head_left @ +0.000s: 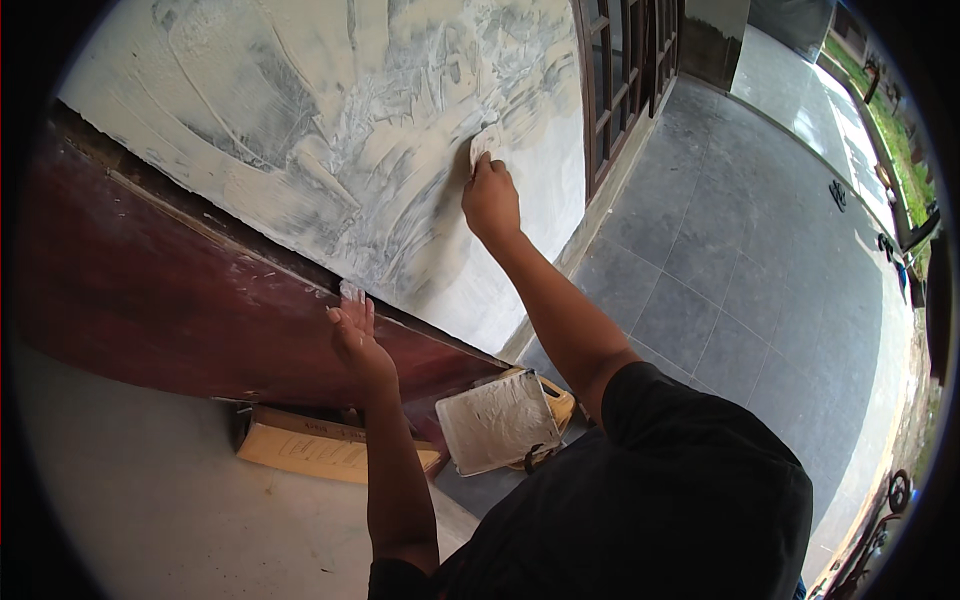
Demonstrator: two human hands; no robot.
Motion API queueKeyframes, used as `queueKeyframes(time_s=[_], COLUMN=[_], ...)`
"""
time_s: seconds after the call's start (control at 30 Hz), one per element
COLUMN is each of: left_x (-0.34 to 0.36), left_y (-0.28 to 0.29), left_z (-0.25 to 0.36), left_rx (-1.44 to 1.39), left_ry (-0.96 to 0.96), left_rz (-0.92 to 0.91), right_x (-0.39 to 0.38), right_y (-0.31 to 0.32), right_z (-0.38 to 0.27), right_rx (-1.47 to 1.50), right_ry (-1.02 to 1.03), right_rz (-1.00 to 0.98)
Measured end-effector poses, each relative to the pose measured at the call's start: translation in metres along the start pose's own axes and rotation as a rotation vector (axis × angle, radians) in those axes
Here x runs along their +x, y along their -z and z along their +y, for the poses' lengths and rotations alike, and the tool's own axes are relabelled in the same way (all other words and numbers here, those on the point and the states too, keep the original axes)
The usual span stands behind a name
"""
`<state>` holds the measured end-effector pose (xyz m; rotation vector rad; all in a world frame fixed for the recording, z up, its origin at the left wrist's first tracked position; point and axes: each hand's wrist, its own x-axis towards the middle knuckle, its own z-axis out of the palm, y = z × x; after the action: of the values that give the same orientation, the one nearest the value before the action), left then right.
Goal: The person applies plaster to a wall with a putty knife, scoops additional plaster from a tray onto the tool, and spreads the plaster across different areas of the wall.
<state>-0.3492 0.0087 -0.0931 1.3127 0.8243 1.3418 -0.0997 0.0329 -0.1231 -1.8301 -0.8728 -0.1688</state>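
A white wall surface (400, 130) carries streaky, wet-looking cream paste with grey patches showing through. Against it, my right hand (492, 200) is closed round a small pale flat scraper (477, 150), whose edge meets the paste. Lower and to the left, my left hand (360, 340) has its fingers stretched out at the dark border along the wall's edge. White shows at those fingertips; whether it is paste or a thin object I cannot tell. A square tray (497, 422) smeared with cream paste lies near my body, to the right of my left forearm.
Beside the white surface runs a dark red panel (190, 260). A yellow-brown carton (320, 447) lies below it, left of the tray. Something yellow (560, 400) sits under the tray. Grey floor tiles (700, 270) stretch to the right, past a brown-framed window (610, 90).
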Motion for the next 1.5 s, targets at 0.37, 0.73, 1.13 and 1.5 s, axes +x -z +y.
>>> queueKeyframes(time_s=[0.37,0.73,1.13,1.5], left_x=[-0.003,-0.003,-0.002,-0.004], left_y=[-0.002,0.005,0.015,0.006], left_z=[-0.002,-0.002,-0.012,-0.012], left_rx=[-0.018,-0.047,-0.076,-0.120], left_ry=[-0.012,0.004,0.014,0.004], left_rz=[0.004,0.010,-0.047,0.018], right_x=[0.011,-0.024,-0.077,-0.070], right_y=[0.039,0.049,0.030,-0.018], right_z=[0.024,0.014,-0.014,0.006], right_rx=[-0.078,0.035,-0.129,-0.134], right_ry=[-0.106,-0.062,0.269,0.188], right_rz=[0.043,-0.206,-0.298,-0.264])
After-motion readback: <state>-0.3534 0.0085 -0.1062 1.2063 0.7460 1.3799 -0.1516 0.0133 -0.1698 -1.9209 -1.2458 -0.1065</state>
